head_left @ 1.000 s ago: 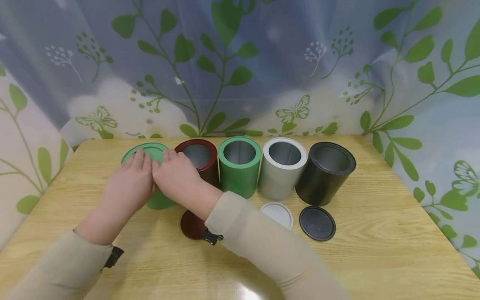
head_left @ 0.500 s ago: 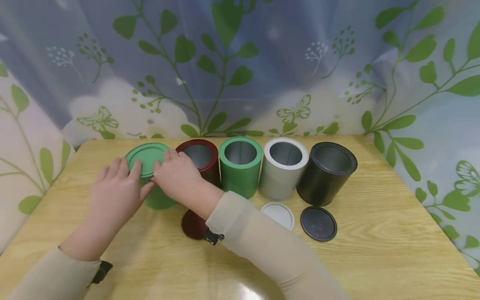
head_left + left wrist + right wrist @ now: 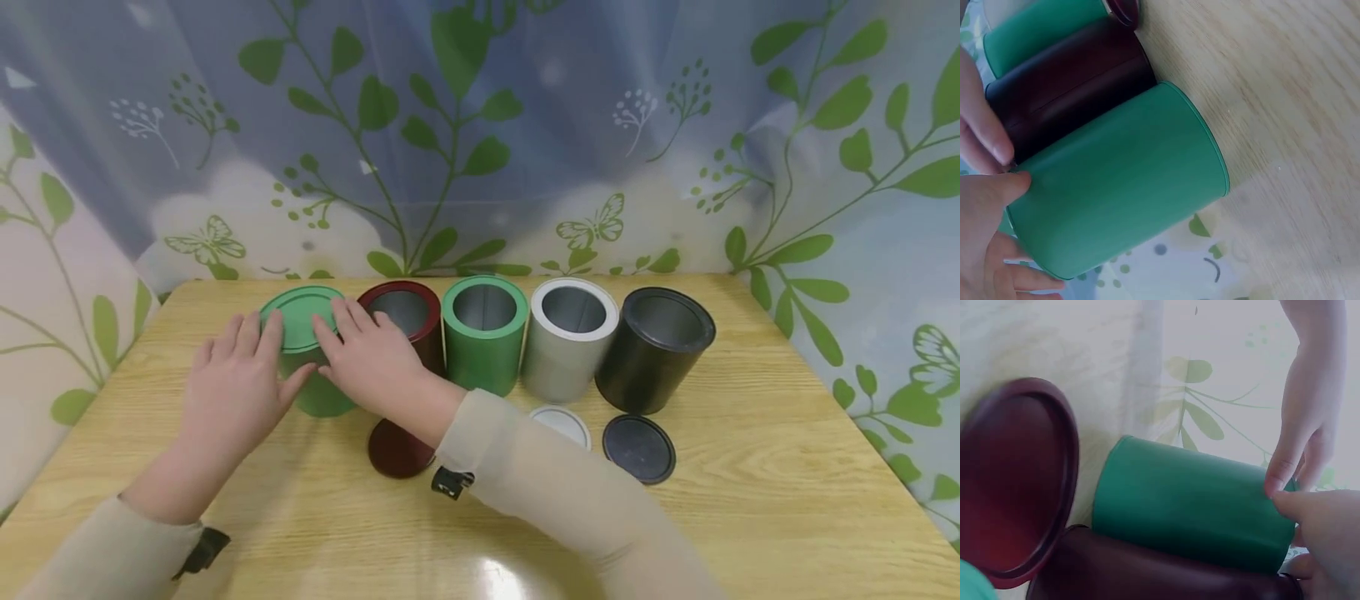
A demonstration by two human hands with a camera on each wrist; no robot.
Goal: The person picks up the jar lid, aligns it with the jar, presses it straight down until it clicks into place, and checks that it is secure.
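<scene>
A green can stands at the left end of a row, with its green lid on top. My left hand touches the left edge of the lid with spread fingers, its thumb near the front rim. From the right, my right hand reaches over with its fingertips on the lid's right edge. In the left wrist view, the left thumb lies at the top end of the can. Beside it, a dark red can is uncovered and partly behind the right hand.
Further right stand an open green can, a white can and a black can. In front lie a dark red lid, a white lid partly behind the right sleeve, and a black lid. A patterned curtain hangs behind the table.
My left hand has moved from the top of the green lid to its left edge, with fingers spread. My right hand's fingers have spread at the right edge. The view has shifted slightly.
</scene>
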